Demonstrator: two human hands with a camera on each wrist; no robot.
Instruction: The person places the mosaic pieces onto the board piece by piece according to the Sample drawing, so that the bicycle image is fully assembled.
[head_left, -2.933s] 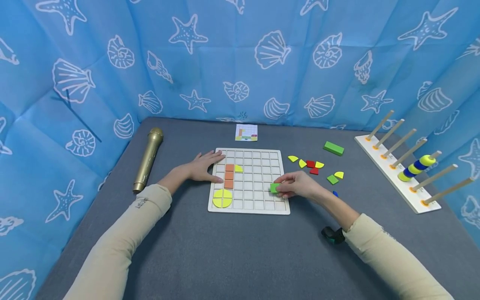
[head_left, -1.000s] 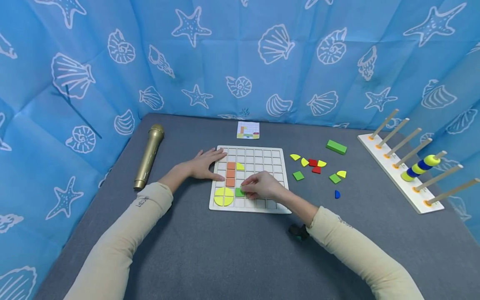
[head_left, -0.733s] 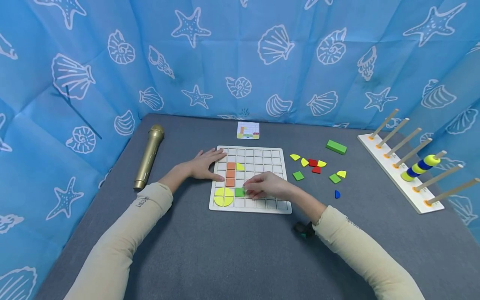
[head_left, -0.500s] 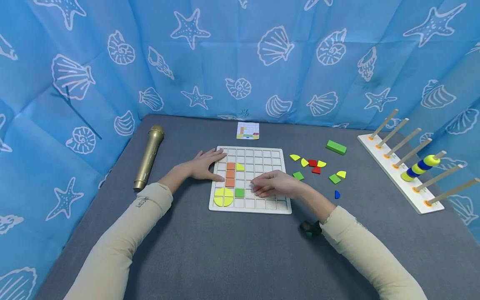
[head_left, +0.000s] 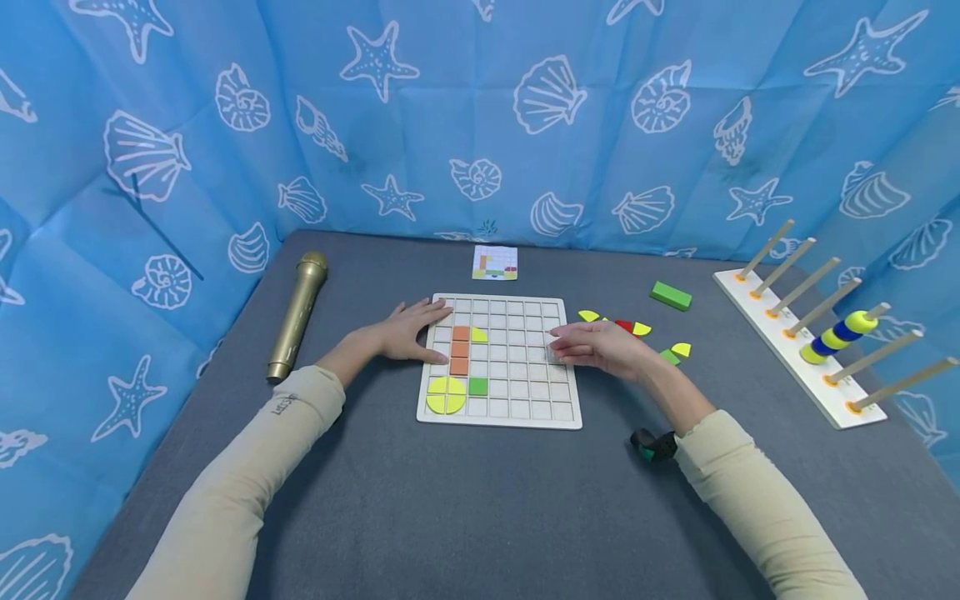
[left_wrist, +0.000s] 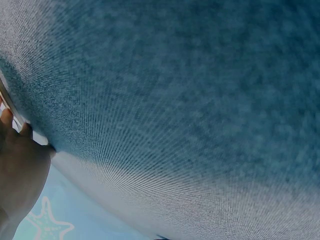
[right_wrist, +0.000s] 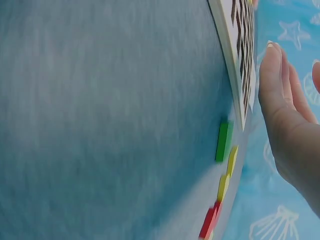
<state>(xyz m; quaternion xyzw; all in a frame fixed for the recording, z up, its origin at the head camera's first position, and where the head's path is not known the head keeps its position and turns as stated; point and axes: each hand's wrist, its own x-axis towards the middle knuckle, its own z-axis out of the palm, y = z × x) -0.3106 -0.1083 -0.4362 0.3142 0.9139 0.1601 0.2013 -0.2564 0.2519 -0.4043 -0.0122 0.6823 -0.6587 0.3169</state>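
My left hand (head_left: 408, 332) rests on the left edge of a white grid board (head_left: 528, 323), thumb and fingers spread. On the board lie a yellow circle of quarter pieces (head_left: 446, 395), a column of orange squares (head_left: 460, 350), a yellow quarter piece (head_left: 478, 335) and a green square (head_left: 477, 387). Over the board's right edge hovers my right hand (head_left: 603, 348), its fingers loosely extended and holding nothing. It hides some loose pieces beside the board; in the right wrist view a green square (right_wrist: 224, 141) shows there, below the hand.
A pattern card (head_left: 495, 262) lies behind the board. To the right are yellow quarter pieces (head_left: 588, 316), a red piece (head_left: 624, 325), a green block (head_left: 671, 296) and a peg rack (head_left: 795, 350) with beads. A gold microphone (head_left: 297, 317) lies at left.
My right hand carried the green square leftward, set it on the board beside the yellow circle and let go. It then moved back to the board's right edge. My left hand stayed in place.
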